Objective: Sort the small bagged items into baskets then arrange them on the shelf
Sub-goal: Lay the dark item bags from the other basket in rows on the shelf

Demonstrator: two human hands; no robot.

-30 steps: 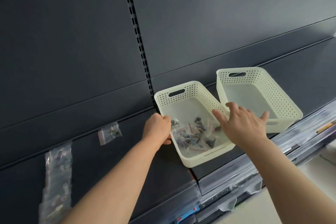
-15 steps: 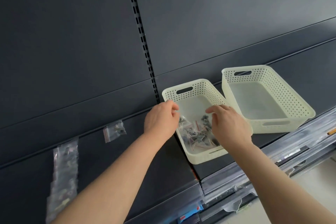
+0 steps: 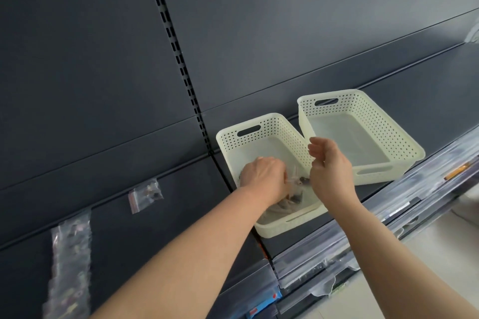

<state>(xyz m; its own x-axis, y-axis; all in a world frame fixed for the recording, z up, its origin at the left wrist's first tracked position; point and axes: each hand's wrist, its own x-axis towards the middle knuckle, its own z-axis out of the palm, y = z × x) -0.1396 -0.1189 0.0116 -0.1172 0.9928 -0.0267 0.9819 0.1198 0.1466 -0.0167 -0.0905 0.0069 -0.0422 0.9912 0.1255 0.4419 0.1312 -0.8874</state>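
Far left, a strip of clear bags (image 3: 70,267) lay flat on the dark shelf (image 3: 129,235), with one small zip bag (image 3: 145,195) up and right of it, apart. A slotted upright (image 3: 178,59) ran down the back panel. The left basket (image 3: 259,127), cream and perforated, sat angled on the shelf with its near end close to the front edge. The left hand (image 3: 264,179) was down inside it, fingers curled into the pile of small bagged items (image 3: 290,202) at the near end. Its fingertips were hidden, so I couldn't tell if it gripped a bag. The right hand (image 3: 329,171) hovered over that basket's right wall, fingers loosely bent, thumb apart, holding nothing. The right basket (image 3: 363,101), same type, sat just beside the left one, corners close, contact unclear. Clear price-tag rails (image 3: 427,189) ran along the shelf front.
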